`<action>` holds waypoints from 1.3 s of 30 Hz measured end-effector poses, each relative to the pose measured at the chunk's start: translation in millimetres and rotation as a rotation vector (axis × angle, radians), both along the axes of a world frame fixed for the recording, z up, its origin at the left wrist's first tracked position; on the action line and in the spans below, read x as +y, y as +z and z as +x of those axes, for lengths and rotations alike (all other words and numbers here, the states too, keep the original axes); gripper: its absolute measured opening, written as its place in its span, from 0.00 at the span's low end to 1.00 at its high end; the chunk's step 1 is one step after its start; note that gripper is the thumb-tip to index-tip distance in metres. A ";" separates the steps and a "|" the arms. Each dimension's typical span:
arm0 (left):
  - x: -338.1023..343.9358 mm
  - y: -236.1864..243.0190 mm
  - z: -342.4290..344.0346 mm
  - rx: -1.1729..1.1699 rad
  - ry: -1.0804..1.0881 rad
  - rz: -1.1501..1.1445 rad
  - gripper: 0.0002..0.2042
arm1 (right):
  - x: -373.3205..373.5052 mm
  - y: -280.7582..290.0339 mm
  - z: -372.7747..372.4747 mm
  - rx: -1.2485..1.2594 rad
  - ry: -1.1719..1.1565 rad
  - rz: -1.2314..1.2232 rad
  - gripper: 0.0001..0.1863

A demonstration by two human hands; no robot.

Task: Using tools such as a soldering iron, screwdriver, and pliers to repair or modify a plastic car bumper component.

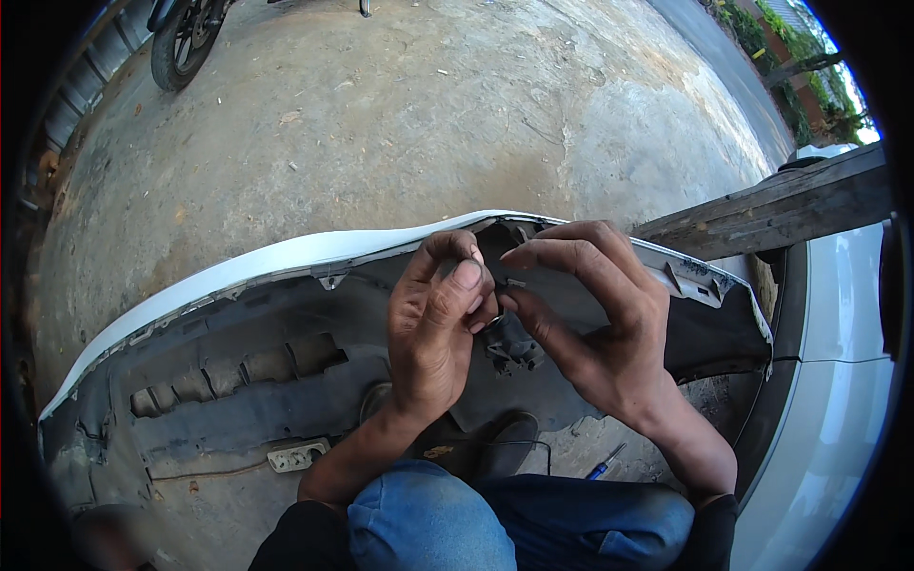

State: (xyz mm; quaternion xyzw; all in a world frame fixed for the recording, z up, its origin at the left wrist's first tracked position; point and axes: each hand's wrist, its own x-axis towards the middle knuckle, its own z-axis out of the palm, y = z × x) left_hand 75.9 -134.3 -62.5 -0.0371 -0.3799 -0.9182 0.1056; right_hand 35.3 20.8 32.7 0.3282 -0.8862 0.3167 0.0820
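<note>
Weathered concrete ground (400, 124), pale grey with brownish stains and scattered bits of debris, fills the upper part of the view, with the black-tyred wheel of a motorcycle (176, 57) at the upper left. At the right, a thick, rough wooden beam (771, 205) juts across beside glossy white car bodywork (843, 305).

Across the middle lies a long, curved bumper shell with a white outer edge (286, 255), its dark grey, slotted inner side facing the seated person, who wears worn blue jeans (428, 519). Both bare hands are above this inner side, near its far edge. The left hand (428, 328) has its thumb closed against its curled fingers; whether something small is pinched there, I cannot tell. The right hand (619, 328) is partly open, its thumb and forefinger apart just beside the left fingertips. A small, grey, narrow piece (515, 283) shows in that gap; I cannot tell whether it is held. Just below the fingers sits a black, rounded part (512, 344), partly hidden by the left hand.

Nearer the person are a white, oblong socket strip (298, 457) and a blue-handled screwdriver (604, 464).
</note>
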 end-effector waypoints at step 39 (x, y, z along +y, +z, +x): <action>-21.3 5.0 -22.2 0.156 0.283 -0.832 0.07 | 2.5 -22.8 -5.9 0.031 -0.093 -0.156 0.10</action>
